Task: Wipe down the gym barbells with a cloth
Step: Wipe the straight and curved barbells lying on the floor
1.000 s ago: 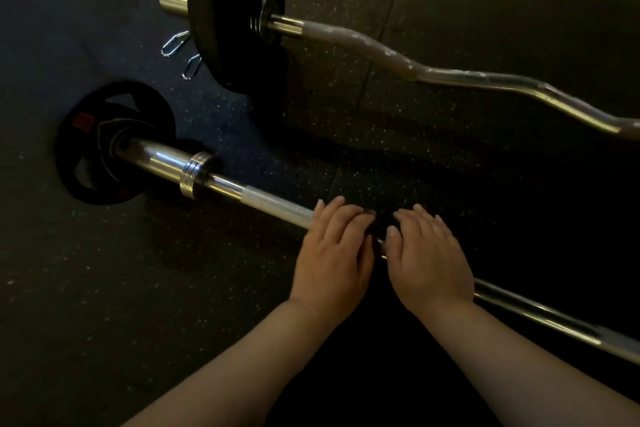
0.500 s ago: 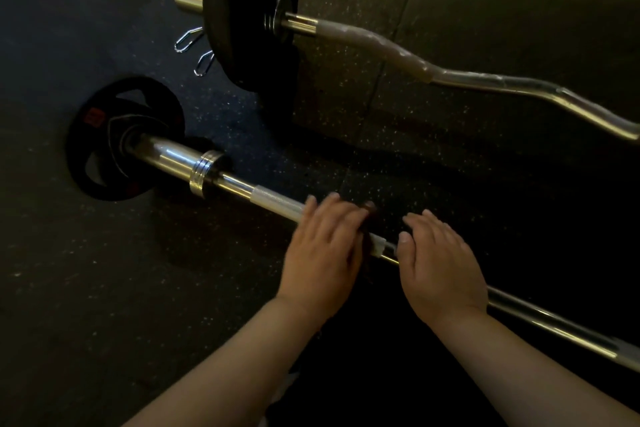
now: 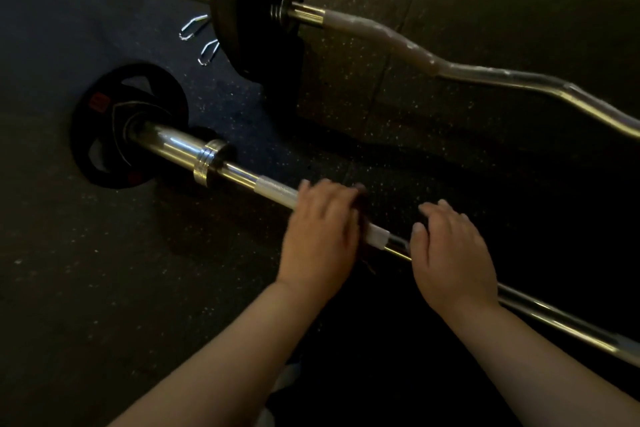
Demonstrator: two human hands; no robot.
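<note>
Left hand (image 3: pixel 320 236) and right hand (image 3: pixel 453 253) rest on barbell (image 3: pixel 277 189)

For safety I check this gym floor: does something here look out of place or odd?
Yes. The small plate sits at the very end of the near barbell, well apart from its collar instead of pushed against it, so it looks loosely loaded.
</note>
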